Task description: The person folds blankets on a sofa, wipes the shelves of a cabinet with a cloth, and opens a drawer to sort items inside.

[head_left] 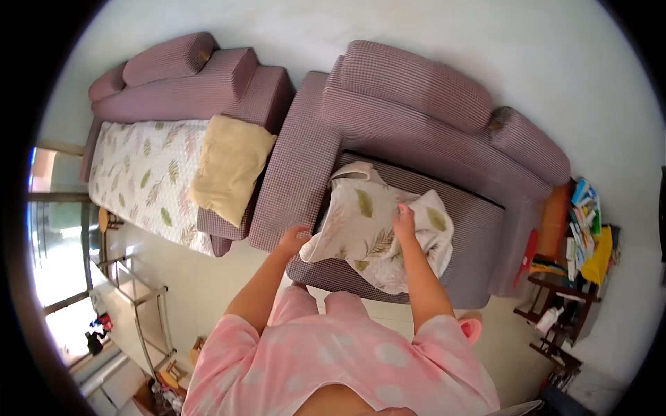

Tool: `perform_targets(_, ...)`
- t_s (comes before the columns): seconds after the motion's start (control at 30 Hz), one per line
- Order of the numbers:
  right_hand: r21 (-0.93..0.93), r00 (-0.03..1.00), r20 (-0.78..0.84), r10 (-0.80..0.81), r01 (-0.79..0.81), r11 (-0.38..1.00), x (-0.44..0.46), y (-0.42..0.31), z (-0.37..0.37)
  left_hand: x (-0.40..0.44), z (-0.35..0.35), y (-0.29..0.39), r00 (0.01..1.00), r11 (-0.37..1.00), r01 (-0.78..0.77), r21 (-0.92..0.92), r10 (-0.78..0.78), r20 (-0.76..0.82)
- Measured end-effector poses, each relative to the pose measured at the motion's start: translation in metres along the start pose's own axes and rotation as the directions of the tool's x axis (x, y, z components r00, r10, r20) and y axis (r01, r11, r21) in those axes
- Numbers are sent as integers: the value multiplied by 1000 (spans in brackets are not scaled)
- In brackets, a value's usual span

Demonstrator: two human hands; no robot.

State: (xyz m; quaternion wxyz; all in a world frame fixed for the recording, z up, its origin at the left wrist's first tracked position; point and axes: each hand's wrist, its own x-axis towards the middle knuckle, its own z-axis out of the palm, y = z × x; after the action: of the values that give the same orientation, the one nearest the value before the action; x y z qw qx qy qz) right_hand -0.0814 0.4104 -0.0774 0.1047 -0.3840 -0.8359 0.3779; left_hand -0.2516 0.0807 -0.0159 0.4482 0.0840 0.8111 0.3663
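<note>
The bunched sheet (368, 222) hides part of the seat of the large sofa (294, 159), and its folds cover some of its own print. At that sofa's front, whether the left hand (295, 240) pinches the sheet is unclear. Left of the sofa, glare washes out the window (61, 246). Right of it, titles on the books (581, 232) are too small to read. Below it, the picture's edge cuts off the pink shirt (340, 347).
</note>
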Motion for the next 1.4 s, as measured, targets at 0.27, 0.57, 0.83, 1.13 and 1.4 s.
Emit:
perform_targets(0.27, -221, 960, 247, -134, 191, 956, 124, -49, 129, -21, 37, -16, 990, 998, 51, -39, -56, -128)
perform_targets(0.57, -438, 854, 450, 261, -44, 898, 134, -15, 171, -39, 27, -41, 971, 980, 171, -101, -185, -153)
perform_targets(0.83, 172, 799, 492, 347, -479, 861, 71, 33, 159, -56, 20, -50, 976, 961, 156, -226, -185, -112)
perform_targets(1.13, 748, 870, 393, 298, -491, 446, 36, -110, 1, -83, -6, 15, 989, 955, -147, -259, 148, -18)
perform_targets(1.4, 928, 955, 237, 180, -277, 248, -96, -284, -93, -151, -21, 70, 781, 774, -623, -110, 624, -29)
